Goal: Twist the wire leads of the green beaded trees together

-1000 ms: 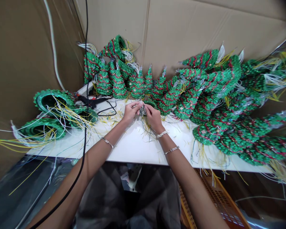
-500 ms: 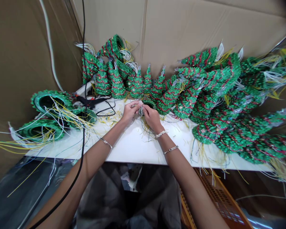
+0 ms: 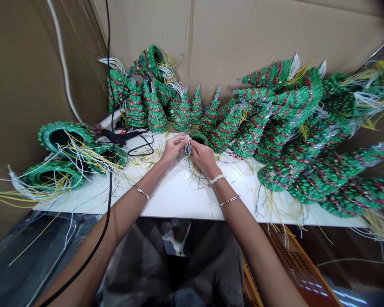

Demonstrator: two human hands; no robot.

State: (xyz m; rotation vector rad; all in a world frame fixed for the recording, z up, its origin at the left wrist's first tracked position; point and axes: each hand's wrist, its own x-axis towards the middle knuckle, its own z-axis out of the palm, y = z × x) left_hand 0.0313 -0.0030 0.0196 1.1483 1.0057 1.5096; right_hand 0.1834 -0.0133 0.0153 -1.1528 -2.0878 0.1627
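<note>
Head view: The camera is looking down at a white table (image 3: pixel 179 200), and two bare arms are reaching over it from the bottom.
Left hand (image 3: pixel 172 150): It is half closed, and its fingertips (image 3: pixel 184 139) are pinching thin white wires (image 3: pixel 188 148). It is not letting go of them.
Right hand (image 3: pixel 205 158): It is curled in the same way, and its fingers (image 3: pixel 194 146) are gripping the wires from the other side. The two hands are almost touching.
Wires: The thin white wires are bunching up between the hands, just above the table. Yellow and dark wires (image 3: pixel 195 170) are hanging down below them. The hands are hiding part of the bunch, so nobody can tell where each wire ends.
Wrists: A bead bracelet (image 3: pixel 216 178) and a metal bangle (image 3: pixel 229 199) are sitting on the right arm. Another metal bangle (image 3: pixel 141 191) is sitting on the left arm.
Behind the hands: Green glitter trees (image 3: pixel 182 115) with red bands are standing in a row. More green trees (image 3: pixel 294 166) are lying in a big heap on the right.
Left side: Green cones (image 3: pixel 62 138) are lying on their sides, with wires sticking out. A black tool (image 3: pixel 118 135) and a black cord (image 3: pixel 109 187) are lying close by.
Table top: Short wire bits (image 3: pixel 147 158) are lying all around.
Below the table: An orange crate (image 3: pixel 294 264) is sitting on the floor.
</note>
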